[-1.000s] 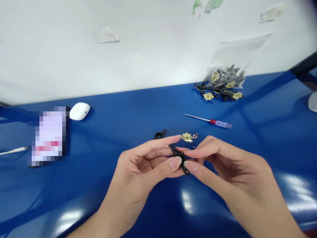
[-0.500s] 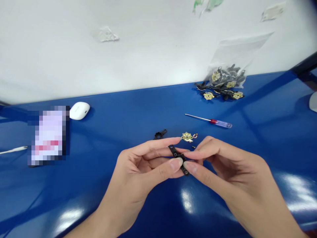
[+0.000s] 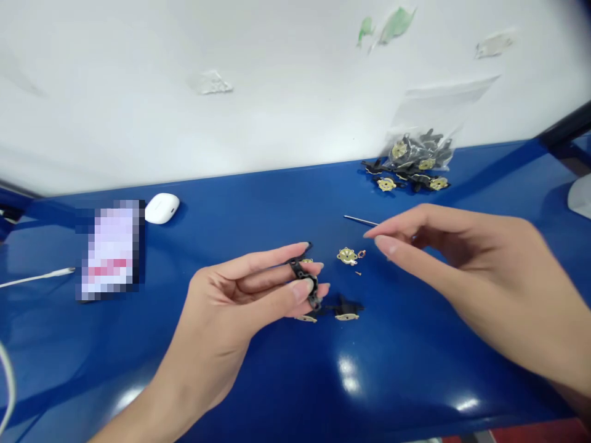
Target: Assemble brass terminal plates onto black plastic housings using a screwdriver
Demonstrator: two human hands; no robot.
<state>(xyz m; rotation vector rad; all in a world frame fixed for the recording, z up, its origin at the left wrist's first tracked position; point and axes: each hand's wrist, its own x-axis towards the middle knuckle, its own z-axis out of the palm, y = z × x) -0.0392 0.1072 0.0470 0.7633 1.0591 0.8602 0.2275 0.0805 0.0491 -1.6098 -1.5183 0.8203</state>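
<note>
My left hand (image 3: 253,295) holds a small black plastic part (image 3: 299,271) between thumb and fingers, above the blue table. To the right, my right hand (image 3: 443,252) hovers over the screwdriver (image 3: 360,220), whose handle it hides; its thumb and forefinger are slightly apart with nothing visible between them. Between the hands lie a brass-coloured disc (image 3: 346,256), a small copper-coloured piece (image 3: 362,254) and a tiny screw (image 3: 358,273). A black part with a brass plate (image 3: 347,309) rests below them. Another brass-edged part (image 3: 307,319) is partly hidden under my left hand.
At the back right, a clear bag (image 3: 415,144) holds black and brass parts, with several loose ones (image 3: 386,184) before it. A blurred phone-like object (image 3: 111,249), a white case (image 3: 162,208) and a white cable (image 3: 41,276) lie left. A white object (image 3: 580,195) stands far right.
My right hand has let go of the black part and moved right and up, over the screwdriver. My left hand has shifted left with the part. Brass-edged parts below have come into view.
</note>
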